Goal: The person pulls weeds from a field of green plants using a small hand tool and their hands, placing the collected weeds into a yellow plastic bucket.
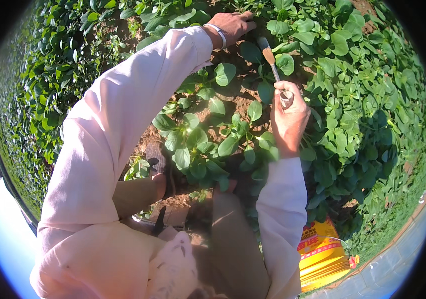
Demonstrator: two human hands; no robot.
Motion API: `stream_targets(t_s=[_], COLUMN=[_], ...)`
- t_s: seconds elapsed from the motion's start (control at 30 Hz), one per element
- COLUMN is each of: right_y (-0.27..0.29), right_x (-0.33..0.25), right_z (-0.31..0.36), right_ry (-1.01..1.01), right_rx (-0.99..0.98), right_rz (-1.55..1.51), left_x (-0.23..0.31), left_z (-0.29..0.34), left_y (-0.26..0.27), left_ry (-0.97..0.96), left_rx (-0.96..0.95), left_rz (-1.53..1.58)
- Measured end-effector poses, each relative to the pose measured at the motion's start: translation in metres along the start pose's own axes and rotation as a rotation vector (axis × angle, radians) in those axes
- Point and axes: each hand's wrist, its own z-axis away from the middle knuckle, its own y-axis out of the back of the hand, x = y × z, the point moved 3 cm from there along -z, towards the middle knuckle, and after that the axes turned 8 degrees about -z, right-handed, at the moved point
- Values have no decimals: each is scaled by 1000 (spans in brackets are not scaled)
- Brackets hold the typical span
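My right hand (290, 117) is wrapped round the metal shaft of a small weeding spade (268, 55). Its narrow blade is rusty brown with a paler tip and points away from me, low among the leaves. The hollow, round end of the handle sticks out of my fist. Farther off and to the left, my left hand (230, 29) reaches down at the far side of the bare soil, a pale band at its wrist. Its fingers are bent together among small green plants (223, 15); what they hold, if anything, is hidden.
Broad-leaved seedlings (188, 142) grow in reddish-brown soil (243, 94) just before my legs and feet. Dense leafy greens (342, 94) spread right, more (48, 89) left. A yellow and red printed bucket-like container (325, 254) stands at the lower right, by a pale strip (392, 266).
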Motion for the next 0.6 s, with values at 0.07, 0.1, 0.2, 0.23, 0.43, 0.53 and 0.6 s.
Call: stream_targets(t_s=[0.07, 0.1, 0.2, 0.23, 0.43, 0.53, 0.6], right_y=[-7, -3, -3, -8, -13, -14, -17], right_x=[1, 1, 0, 0, 8, 11, 18], right_z=[-7, -12, -28, -33, -48, -49, -52], right_ry=[-39, -28, -57, -72, -114, -72, -31], right_rx=[-12, 13, 15, 5, -31, -49, -57], right_rz=[-12, -12, 5, 22, -2, -1, -52], left_x=[-2, 4, 10, 11, 15, -3, -18], left_z=[1, -1, 11, 16, -8, -32, -33], left_y=[-4, 6, 11, 9, 9, -4, -20], left_ry=[103, 106, -9, -17, -67, 153, 100], left_rx=[-116, -165, -204, -216, 159, -60, 250], left_rz=[47, 49, -18, -39, -3, -99, -335])
